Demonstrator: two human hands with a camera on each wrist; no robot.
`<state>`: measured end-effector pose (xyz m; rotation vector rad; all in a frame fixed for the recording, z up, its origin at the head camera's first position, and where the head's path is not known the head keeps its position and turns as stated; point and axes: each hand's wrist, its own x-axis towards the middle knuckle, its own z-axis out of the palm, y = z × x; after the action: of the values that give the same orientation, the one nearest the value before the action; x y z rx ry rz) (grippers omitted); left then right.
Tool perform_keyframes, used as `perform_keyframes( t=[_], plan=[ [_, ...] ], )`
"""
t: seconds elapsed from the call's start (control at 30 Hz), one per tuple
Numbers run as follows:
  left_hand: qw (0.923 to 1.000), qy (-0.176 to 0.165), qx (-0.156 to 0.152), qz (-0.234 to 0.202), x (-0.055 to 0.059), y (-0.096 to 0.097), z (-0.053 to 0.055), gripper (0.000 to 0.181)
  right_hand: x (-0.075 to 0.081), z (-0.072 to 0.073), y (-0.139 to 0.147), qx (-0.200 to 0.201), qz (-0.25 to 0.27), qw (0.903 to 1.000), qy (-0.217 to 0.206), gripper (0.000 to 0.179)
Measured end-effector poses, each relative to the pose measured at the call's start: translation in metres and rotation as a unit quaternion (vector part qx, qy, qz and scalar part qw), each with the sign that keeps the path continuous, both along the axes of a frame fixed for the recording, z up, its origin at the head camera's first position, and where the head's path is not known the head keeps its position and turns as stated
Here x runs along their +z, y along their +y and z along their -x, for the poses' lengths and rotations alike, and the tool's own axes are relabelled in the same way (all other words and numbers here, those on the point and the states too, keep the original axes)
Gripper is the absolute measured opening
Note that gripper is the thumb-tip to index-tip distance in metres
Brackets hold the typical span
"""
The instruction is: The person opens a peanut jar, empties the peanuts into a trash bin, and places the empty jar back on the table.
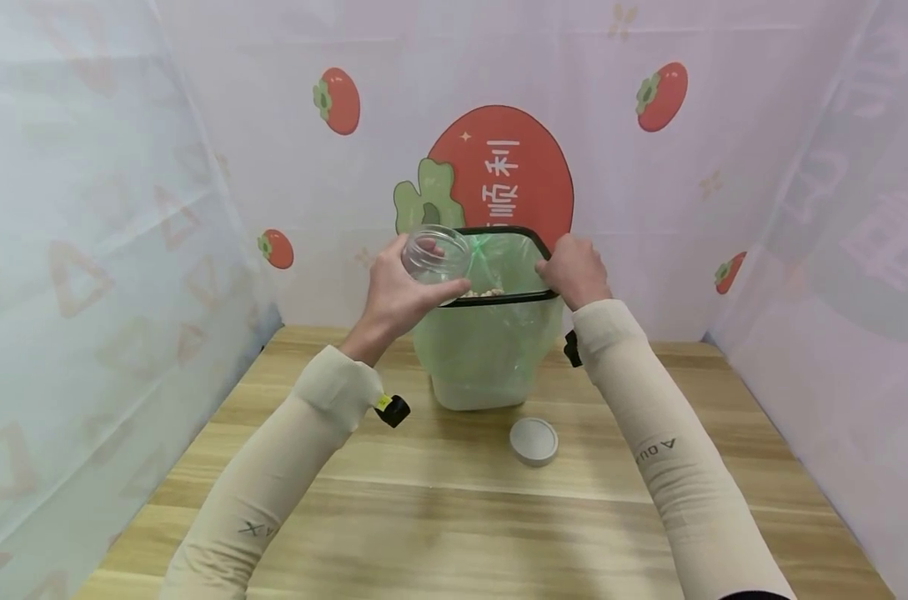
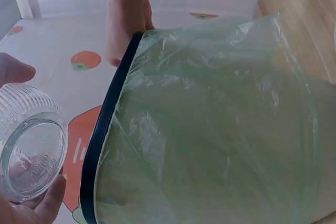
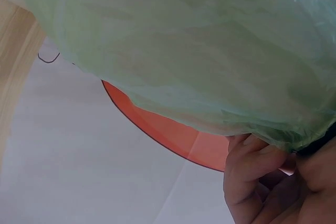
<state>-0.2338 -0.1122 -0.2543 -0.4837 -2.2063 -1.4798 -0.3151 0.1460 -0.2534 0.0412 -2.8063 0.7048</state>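
A clear jar (image 1: 437,257) with a ribbed side is gripped by my left hand (image 1: 403,290), its open mouth facing up toward the head camera, over the left part of the bin's rim. In the left wrist view the jar (image 2: 34,145) shows its round base and looks see-through. The bin (image 1: 491,350) wears a pale green plastic bag and a black rim ring (image 1: 499,298). Small pale bits (image 1: 485,293) lie inside it, partly hidden by the rim. At the right side of the rim, my right hand (image 1: 576,271) pinches the rim and bag; its fingers (image 3: 249,161) curl there.
A round white lid (image 1: 534,441) lies on the wooden table (image 1: 423,517), in front of the bin and slightly right. Printed fabric walls (image 1: 499,67) stand behind the bin and along both sides.
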Motion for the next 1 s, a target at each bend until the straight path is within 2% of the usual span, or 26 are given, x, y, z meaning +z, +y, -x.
perform_keyframes(
  t=[0.23, 0.4, 0.8, 1.0],
  plan=[
    [0.9998, 0.007, -0.008, -0.015, -0.003, 0.0, -0.005, 0.066, 0.0, 0.003, 0.0, -0.003, 0.002, 1.0, -0.001, 0.032],
    [0.999, 0.012, -0.024, -0.037, -0.002, 0.004, -0.011, 0.063, -0.001, 0.004, 0.001, -0.003, 0.005, 1.0, -0.005, 0.032],
    [0.9972, 0.022, -0.061, -0.036, -0.01, 0.015, -0.037, 0.064, -0.003, 0.004, 0.003, 0.001, 0.013, 0.9999, -0.003, 0.032],
    [0.9964, 0.029, -0.07, -0.037, -0.014, 0.016, -0.044, 0.063, -0.003, 0.004, 0.002, 0.0, 0.013, 0.9999, -0.001, 0.032]
  ],
)
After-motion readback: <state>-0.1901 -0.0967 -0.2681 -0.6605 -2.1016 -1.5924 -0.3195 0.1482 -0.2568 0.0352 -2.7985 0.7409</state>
